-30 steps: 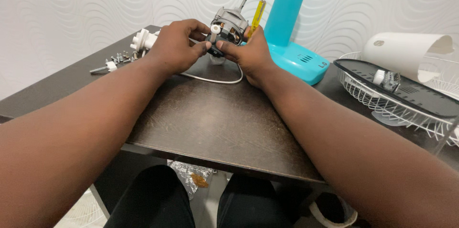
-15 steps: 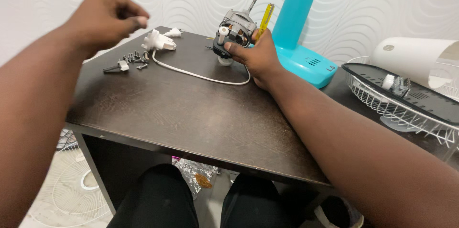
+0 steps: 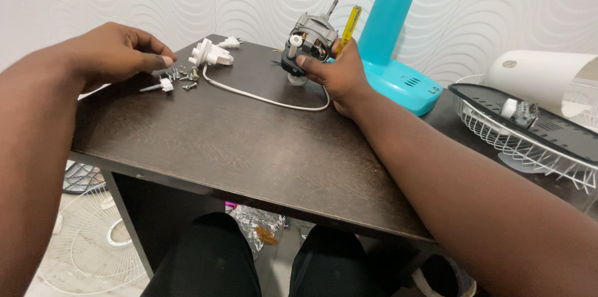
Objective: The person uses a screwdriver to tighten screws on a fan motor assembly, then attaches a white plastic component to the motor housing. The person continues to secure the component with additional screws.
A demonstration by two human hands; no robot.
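Note:
My right hand (image 3: 333,72) grips a grey fan motor (image 3: 308,38) upright on the dark table (image 3: 249,147), with a yellow-handled screwdriver (image 3: 346,28) held along the same hand. A white cord (image 3: 261,96) loops from the motor toward a white plastic part (image 3: 208,54). My left hand (image 3: 115,54) hovers at the table's left edge, fingers curled together just above a small pile of screws (image 3: 179,74) and a white knob (image 3: 163,86). Whether the fingertips pinch a screw is hidden.
A turquoise fan stand and base (image 3: 392,54) rises behind the motor. A white wire fan guard (image 3: 523,141) with a black blade and a white housing (image 3: 542,79) lies at the right. Another wire guard (image 3: 87,241) rests on the floor at the left. My knees sit under the table.
My left hand left the motor, swung up and left, then came down over the screw pile. My right hand kept hold of the motor and screwdriver.

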